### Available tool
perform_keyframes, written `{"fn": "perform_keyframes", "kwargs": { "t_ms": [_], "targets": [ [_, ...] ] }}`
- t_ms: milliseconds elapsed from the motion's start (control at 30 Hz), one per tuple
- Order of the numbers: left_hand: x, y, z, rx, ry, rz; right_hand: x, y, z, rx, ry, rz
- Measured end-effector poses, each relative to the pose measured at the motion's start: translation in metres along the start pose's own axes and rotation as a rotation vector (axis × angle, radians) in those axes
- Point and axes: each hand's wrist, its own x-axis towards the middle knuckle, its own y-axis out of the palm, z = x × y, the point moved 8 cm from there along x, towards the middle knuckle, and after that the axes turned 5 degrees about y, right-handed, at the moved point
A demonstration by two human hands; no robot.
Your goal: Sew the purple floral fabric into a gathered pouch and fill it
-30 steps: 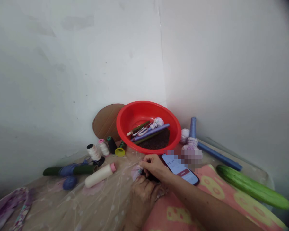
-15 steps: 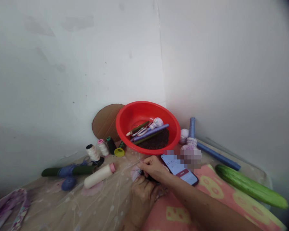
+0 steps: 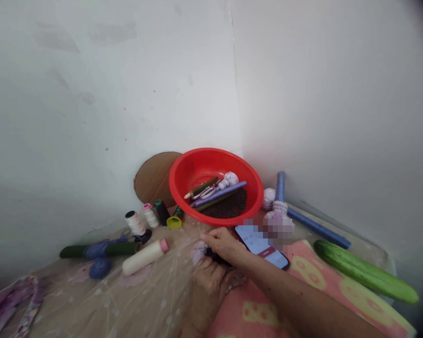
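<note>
Head view looks down into a white-walled corner, and from here I can see the person's right hand (image 3: 223,245) pinched closed, thumb and fingers drawn together on a small dark bundle (image 3: 216,258), most of it hidden by the fingers. The left hand (image 3: 206,293) lies curled just beneath, touching that bundle, though how firmly it grips I can't tell. A pale pink patterned cloth (image 3: 199,252) sits just beside them on a transparent plastic sheet (image 3: 155,300).

Just past the hands, a black smartphone (image 3: 259,244) lies with its screen lit. Beyond it, toward the corner, stands a round red plastic basin (image 3: 193,164) holding slim rods and tied bundles, leaning against a brown cardboard disc (image 3: 155,178). Along the left wall stand cones of white thread (image 3: 136,223) and dark green thread (image 3: 162,212). A cream cylinder with a pink cap (image 3: 144,257) lies nearer the hands. To the right, a long green cucumber (image 3: 366,272) rests on a pink mat with yellow patches (image 3: 310,274), and a blue rod (image 3: 317,227) lies along the right wall.
</note>
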Motion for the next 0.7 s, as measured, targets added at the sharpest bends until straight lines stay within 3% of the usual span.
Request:
{"fn": "perform_keyframes", "kwargs": {
  "t_ms": [133,267,333,433,567,700],
  "targets": [
    [-0.002,0.002,0.001,-0.003,-0.003,0.028,-0.003,0.009,-0.001,0.278,0.197,0.104],
    [0.0,0.0,0.0,0.014,-0.006,0.015,0.002,0.009,0.024,0.47,0.223,0.185],
    [0.001,0.0,-0.001,0.027,-0.015,0.024,0.016,-0.008,0.038,0.378,0.157,0.089],
    [0.001,0.001,0.0,0.038,-0.024,0.058,0.042,-0.046,0.049,0.017,0.051,-0.141],
    [-0.001,0.004,0.001,0.045,-0.022,0.079,0.08,-0.081,0.035,-0.246,0.066,-0.169],
    [-0.001,0.005,0.001,0.048,-0.024,0.083,0.1,-0.106,0.012,-0.61,0.132,-0.157]
  ]
}}
